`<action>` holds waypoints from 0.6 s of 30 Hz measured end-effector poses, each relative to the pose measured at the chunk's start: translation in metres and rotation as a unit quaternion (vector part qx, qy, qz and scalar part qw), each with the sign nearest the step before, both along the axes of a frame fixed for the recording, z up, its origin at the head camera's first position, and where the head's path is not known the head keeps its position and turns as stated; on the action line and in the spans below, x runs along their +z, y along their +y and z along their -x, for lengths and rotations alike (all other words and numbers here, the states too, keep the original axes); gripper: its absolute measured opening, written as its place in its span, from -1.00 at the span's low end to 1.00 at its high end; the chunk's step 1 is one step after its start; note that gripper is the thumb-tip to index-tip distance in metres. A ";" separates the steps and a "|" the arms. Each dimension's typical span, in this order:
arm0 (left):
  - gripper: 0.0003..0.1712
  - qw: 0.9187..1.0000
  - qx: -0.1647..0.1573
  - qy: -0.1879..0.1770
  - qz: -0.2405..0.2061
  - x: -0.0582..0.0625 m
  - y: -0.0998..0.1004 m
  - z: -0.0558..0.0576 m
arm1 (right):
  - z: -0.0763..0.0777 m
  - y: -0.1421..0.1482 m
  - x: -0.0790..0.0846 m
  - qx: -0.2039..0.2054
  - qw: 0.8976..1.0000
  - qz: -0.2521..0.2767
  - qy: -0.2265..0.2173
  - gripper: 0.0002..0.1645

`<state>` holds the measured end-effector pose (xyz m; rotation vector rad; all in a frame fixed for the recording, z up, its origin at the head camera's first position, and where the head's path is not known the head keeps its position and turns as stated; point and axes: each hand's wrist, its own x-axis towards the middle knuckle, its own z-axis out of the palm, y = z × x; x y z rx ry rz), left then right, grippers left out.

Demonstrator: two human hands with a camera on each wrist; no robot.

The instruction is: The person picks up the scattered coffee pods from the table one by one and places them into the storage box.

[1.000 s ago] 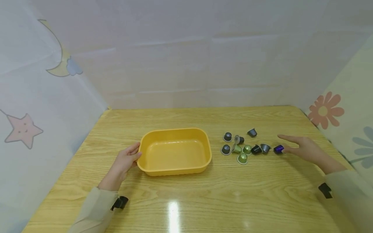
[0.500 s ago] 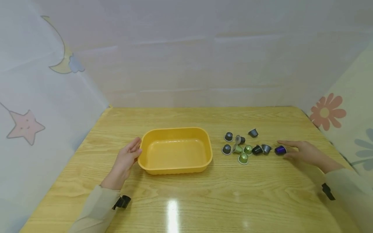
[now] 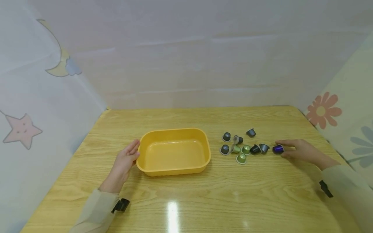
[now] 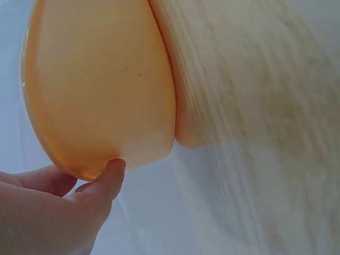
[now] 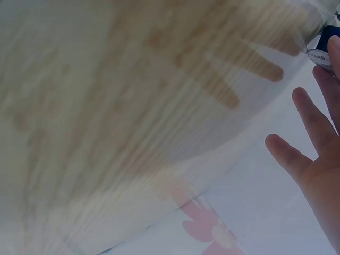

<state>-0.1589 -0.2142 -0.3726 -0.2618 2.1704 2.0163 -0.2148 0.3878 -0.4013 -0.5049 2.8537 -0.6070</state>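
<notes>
My left hand (image 3: 124, 163) holds the left end of a yellow plastic basin (image 3: 175, 169). In the left wrist view the thumb lies on the basin wall (image 4: 106, 79) and the fingers are at its rim. At the right, my right hand (image 3: 303, 151) pinches a purple coffee capsule (image 3: 278, 149) between thumb and index finger, close over the table. The right wrist view shows that capsule (image 5: 322, 56) at its upper right edge, with the other fingers spread. Left of it lie a silver-grey capsule (image 3: 264, 148) and a black capsule (image 3: 255, 149).
Green capsules (image 3: 241, 158) and several dark grey capsules (image 3: 224, 149) are scattered between the basin and the right hand. One grey capsule (image 3: 251, 132) lies farther back. The wooden table (image 3: 204, 200) meets printed cloth walls (image 3: 175, 64) at the back and sides.
My right thumb and index finger have closed in on the purple capsule, from a wider spread beside it. The left hand stays at the basin's end.
</notes>
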 end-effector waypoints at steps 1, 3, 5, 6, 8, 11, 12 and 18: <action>-0.33 1.000 0.001 0.001 0.000 0.000 0.000 0.000 | 0.000 0.000 -0.001 0.000 1.000 0.000 0.002 -0.31; -0.33 1.000 0.002 0.002 0.001 -0.001 0.000 0.000 | 0.001 0.000 -0.001 -0.002 1.000 -0.001 0.003 -0.30; -0.33 1.000 0.003 0.002 0.002 -0.002 0.000 0.000 | 0.000 -0.001 -0.001 -0.005 1.000 0.002 0.007 -0.29; -0.33 1.000 0.003 0.003 0.003 -0.002 0.000 0.000 | 0.000 -0.002 -0.001 -0.008 1.000 0.004 0.006 -0.29; -0.33 1.000 0.002 0.004 0.003 -0.003 -0.001 0.000 | -0.002 -0.003 0.001 -0.015 1.000 0.012 0.006 -0.30; -0.33 1.000 0.003 0.005 0.002 -0.004 -0.001 0.000 | -0.006 -0.006 0.003 -0.024 0.999 0.030 0.015 -0.35; -0.33 1.000 0.003 0.005 0.002 -0.004 -0.001 0.000 | -0.007 -0.007 0.004 -0.026 0.999 0.036 0.018 -0.36; -0.33 1.000 0.003 0.005 0.003 -0.004 -0.001 0.000 | -0.014 -0.016 0.009 -0.036 0.996 0.073 0.045 -0.40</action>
